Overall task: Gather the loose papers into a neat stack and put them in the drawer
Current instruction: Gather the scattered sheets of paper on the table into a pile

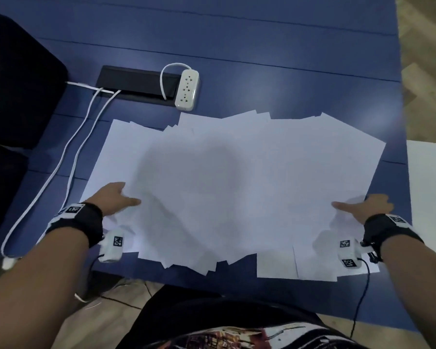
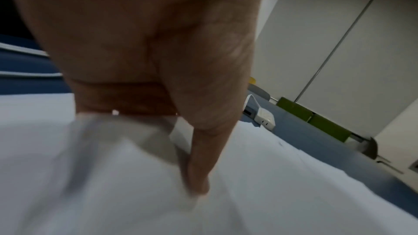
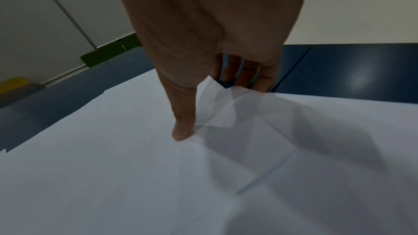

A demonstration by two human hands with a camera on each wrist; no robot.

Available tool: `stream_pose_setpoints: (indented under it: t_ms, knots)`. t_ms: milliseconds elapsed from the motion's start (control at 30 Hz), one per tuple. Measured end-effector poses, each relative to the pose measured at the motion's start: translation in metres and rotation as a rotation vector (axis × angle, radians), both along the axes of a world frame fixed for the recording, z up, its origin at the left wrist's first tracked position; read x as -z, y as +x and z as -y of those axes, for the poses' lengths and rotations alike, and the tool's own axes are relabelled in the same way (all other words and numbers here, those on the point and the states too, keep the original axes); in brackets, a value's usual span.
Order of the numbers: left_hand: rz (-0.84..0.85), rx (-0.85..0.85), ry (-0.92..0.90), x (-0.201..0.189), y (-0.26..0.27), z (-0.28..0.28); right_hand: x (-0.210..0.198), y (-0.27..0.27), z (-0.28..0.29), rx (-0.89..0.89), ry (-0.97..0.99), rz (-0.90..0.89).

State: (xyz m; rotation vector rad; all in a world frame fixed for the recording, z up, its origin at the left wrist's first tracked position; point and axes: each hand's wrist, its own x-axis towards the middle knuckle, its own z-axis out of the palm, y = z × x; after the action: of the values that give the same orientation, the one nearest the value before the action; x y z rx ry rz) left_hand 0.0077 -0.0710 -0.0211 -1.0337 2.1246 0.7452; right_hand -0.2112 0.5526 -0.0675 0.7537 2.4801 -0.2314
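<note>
Several loose white papers (image 1: 224, 185) lie fanned and overlapping on the blue table (image 1: 262, 46). My left hand (image 1: 126, 195) holds the spread's left edge, thumb (image 2: 199, 158) on top of the papers (image 2: 282, 176) and fingers hidden beneath a lifted sheet. At the right edge my right hand (image 1: 350, 204) does the same: its thumb (image 3: 181, 124) presses on the papers (image 3: 101, 176), and its fingers (image 3: 248, 72) curl under a raised corner. No drawer is in view.
A white power strip (image 1: 186, 89) lies beside a black cable hatch (image 1: 134, 83) just beyond the papers. White cables (image 1: 68, 157) trail down the left side. A black bag (image 1: 15, 84) stands at far left, and a white surface (image 1: 428, 197) adjoins the table's right edge.
</note>
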Motion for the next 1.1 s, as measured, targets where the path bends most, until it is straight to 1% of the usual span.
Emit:
stream_pose_setpoints:
  t_ms: [67,133,167,267,367,467,533,600,667,733,800,867,900,1000,1100]
  knots:
    - [0.027,-0.002,0.132,0.002,0.001,-0.004,-0.001,0.001,-0.003,0.071,-0.028,-0.023]
    - [0.051,-0.09,0.296,0.005,0.008,-0.021,0.003,0.003,-0.006,0.129,-0.094,-0.041]
    - [0.04,-0.119,0.337,0.008,0.011,-0.03,0.005,0.004,-0.006,0.12,-0.112,-0.039]
    - [-0.073,-0.227,0.408,0.022,0.022,-0.048,0.003,0.009,-0.002,0.025,-0.136,0.012]
    - [-0.176,-0.346,0.465,0.025,0.029,-0.055,-0.005,0.012,0.004,-0.067,-0.05,0.02]
    - [-0.256,-0.429,0.492,0.027,0.033,-0.054,-0.006,0.012,0.009,-0.026,-0.05,-0.017]
    - [-0.28,-0.468,0.519,0.023,0.034,-0.062,-0.002,0.012,0.01,0.026,-0.105,-0.045]
    - [-0.262,-0.471,0.571,0.024,0.036,-0.074,0.0,0.015,0.012,0.061,-0.202,-0.056]
    - [-0.205,-0.452,0.632,0.021,0.034,-0.091,-0.004,0.017,0.019,0.069,-0.258,-0.048]
    - [-0.167,-0.408,0.65,0.019,0.03,-0.104,-0.007,0.018,0.026,0.04,-0.231,-0.024]
    - [-0.224,-0.419,0.606,0.015,0.023,-0.111,-0.009,0.018,0.027,-0.02,-0.118,0.024]
    - [-0.315,-0.468,0.564,0.014,0.018,-0.11,-0.013,0.02,0.03,-0.044,-0.061,0.004]
    - [-0.348,-0.47,0.576,0.017,0.016,-0.106,-0.016,0.021,0.033,-0.03,-0.054,-0.023]
    - [-0.389,-0.418,0.598,0.022,0.013,-0.107,-0.011,0.029,0.04,-0.007,-0.057,-0.063]
    - [-0.411,-0.38,0.585,0.026,0.01,-0.117,-0.008,0.035,0.047,0.053,-0.168,-0.074]
